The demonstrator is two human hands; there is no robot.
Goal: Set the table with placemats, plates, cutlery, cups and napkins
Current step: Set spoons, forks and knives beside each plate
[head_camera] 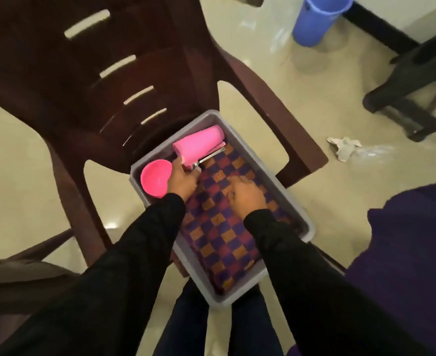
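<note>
left hand (183, 179) fingers grip cutlery (209, 157); right hand (247, 192) fingers flat on placemat (219, 227).

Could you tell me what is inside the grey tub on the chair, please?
The grey tub holds a checkered cloth, two pink cups, and metal cutlery. Anything beneath the cloth is hidden.

A dark brown plastic armchair (124, 80) with slots in its backrest stands on a glossy cream tiled floor (340, 191). A blue plastic bucket (317, 19) stands on the floor at the top, near a black skirting strip (381, 27) along the wall. Crumpled white paper (344, 146) lies on the floor beside dark furniture legs (414, 104), and purple cloth (412, 240) fills the right edge.
</note>
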